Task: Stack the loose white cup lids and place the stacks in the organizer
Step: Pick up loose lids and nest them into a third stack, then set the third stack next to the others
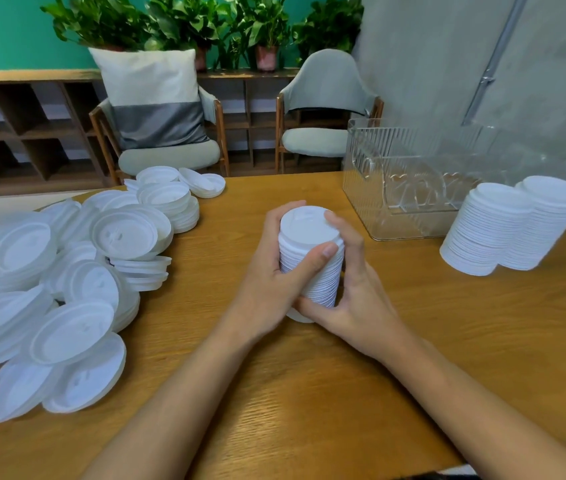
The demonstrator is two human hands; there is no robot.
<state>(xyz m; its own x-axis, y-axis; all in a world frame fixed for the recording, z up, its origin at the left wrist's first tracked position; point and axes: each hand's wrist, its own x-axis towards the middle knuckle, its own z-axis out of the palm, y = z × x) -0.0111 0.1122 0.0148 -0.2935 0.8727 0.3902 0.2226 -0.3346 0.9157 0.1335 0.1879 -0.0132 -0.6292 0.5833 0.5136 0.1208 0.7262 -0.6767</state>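
Now, mid-table: tall stack of white lids [306, 226], about upright, base down on the wooden table [309, 393]. Gripped from both sides. Left hand [267, 271] wrapped round the stack's left side, fingers curled behind the top lids, thumb laid across the near face just under the top. Right hand [357, 299] on the right side, a fingertip up at the top rim, thumb hooked round the bottom few lids, close to the table. Both hands closed firm on the stack.

Left of the hands, well apart: big heap of loose lids [67, 289], running from the near-left edge to the far left, most tilted and overlapping. At the heap's far end, a few short part-stacks [167, 206].

Far right: clear ribbed organizer [413, 202], standing on the table, apart from the held stack. Contents: can't tell thru the ribbed walls. Just right of it & nearer, outside it: two tall lid stacks [510, 226], side by side, touching, approx. same height.

Beyond the table: two grey chairs [326, 109] w/ wooden frames, the left one carrying a white-and-grey cushion [153, 98]. Behind them, potted plants [205, 26] on top of a low wooden shelf unit [25, 126], green wall [4, 29] at the back.
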